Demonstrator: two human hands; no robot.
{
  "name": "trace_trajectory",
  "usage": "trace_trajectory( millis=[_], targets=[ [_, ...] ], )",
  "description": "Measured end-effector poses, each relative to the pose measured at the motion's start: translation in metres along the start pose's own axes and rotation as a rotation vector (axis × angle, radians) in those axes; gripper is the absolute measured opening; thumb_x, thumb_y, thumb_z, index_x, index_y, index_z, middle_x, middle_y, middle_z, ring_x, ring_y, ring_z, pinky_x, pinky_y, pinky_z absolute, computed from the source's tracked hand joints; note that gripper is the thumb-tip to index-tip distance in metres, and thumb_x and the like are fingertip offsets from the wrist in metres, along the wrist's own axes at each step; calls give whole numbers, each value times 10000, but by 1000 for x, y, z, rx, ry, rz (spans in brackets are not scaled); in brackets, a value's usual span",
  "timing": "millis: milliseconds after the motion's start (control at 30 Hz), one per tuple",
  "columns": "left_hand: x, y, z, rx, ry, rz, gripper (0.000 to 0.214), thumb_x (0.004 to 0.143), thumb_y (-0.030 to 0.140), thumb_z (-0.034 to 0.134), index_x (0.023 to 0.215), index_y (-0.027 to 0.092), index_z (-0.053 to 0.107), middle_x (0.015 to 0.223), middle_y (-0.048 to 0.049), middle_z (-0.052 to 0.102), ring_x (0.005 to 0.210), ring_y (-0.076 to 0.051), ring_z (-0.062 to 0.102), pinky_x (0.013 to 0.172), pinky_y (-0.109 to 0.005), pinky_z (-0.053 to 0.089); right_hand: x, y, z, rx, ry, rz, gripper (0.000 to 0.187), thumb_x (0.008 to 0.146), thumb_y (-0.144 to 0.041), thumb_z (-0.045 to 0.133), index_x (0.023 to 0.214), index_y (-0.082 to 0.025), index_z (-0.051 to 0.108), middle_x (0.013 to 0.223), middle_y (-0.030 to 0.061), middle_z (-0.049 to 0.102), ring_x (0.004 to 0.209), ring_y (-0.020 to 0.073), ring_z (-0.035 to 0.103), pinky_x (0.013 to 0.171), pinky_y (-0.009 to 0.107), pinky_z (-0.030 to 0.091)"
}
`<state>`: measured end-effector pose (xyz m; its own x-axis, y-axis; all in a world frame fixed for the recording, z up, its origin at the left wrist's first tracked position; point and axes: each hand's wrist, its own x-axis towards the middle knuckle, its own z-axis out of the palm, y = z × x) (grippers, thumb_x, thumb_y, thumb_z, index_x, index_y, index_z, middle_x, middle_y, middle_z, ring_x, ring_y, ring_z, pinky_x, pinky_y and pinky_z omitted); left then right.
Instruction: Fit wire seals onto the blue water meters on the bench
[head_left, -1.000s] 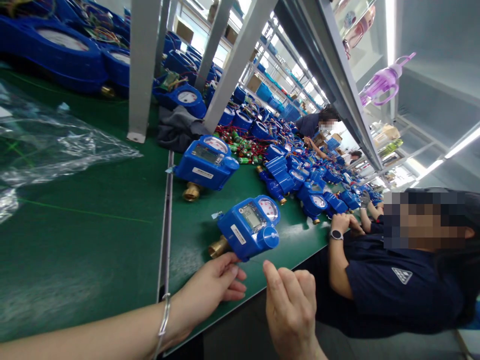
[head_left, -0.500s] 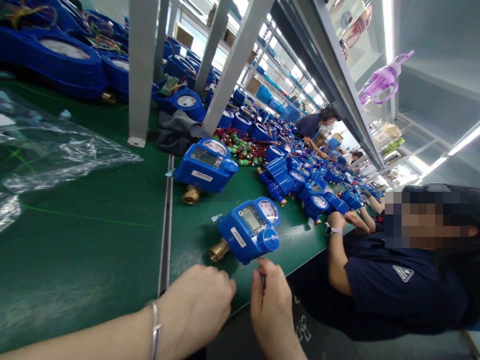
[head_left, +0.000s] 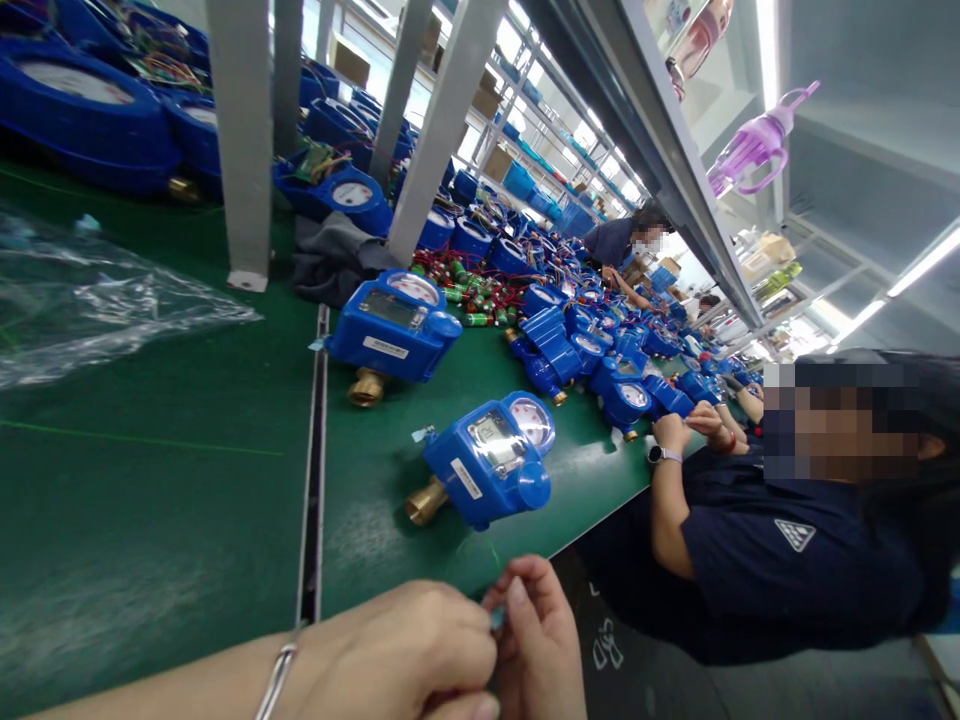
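The small pale-blue piece (head_left: 498, 618) could slip away, as it is tiny and the right hand (head_left: 541, 640) seems to pinch it only at thumb and fingertip; the left hand (head_left: 420, 640) is curled right beside it, its fingertips hidden, so I cannot tell whether they grip too; if dropped, the piece might fall past the bench edge close under the fingers, or into the dark slot (head_left: 311, 520) to their left; the nearest blue meter (head_left: 480, 470) lies tilted just beyond the fingers, apart from them, and a careless knock could roll it.

The green bench top (head_left: 172, 540) spreads left and ahead, with clear plastic (head_left: 127, 300) far left; a second meter (head_left: 394, 330) sits past the first; a co-worker (head_left: 750, 560) is right of the fingers; a purple bottle (head_left: 757, 145) is high beyond.
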<state>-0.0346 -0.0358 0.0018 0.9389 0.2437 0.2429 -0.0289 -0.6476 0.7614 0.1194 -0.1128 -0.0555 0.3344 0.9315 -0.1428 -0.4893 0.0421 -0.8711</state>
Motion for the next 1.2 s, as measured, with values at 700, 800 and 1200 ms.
trace_trajectory(
  millis=[700, 800, 1200],
  targets=[
    [10, -8, 1, -167, 186, -304, 211, 941, 317, 338, 888, 225, 521, 870, 23, 585, 772, -109, 536, 687, -207, 375, -9, -5, 4, 43, 125, -125, 366, 651, -344, 798, 975, -220, 683, 892, 52, 682, 703, 119, 611, 679, 256, 533],
    [11, -8, 2, -159, 186, -297, 195, 936, 300, 350, 891, 222, 523, 881, 21, 592, 787, -111, 544, 697, -211, 377, -9, -4, 6, 73, 82, -129, 326, 656, -318, 800, 951, -228, 695, 891, 43, 692, 696, 96, 617, 681, 201, 521],
    [8, -11, 7, -124, 207, -287, 196, 940, 288, 337, 900, 225, 519, 878, 15, 592, 785, -118, 545, 686, -229, 378, -9, -3, 6, -4, 40, -198, 307, 673, -270, 789, 960, -228, 686, 932, 38, 691, 795, 117, 638, 713, 192, 522]
  ],
)
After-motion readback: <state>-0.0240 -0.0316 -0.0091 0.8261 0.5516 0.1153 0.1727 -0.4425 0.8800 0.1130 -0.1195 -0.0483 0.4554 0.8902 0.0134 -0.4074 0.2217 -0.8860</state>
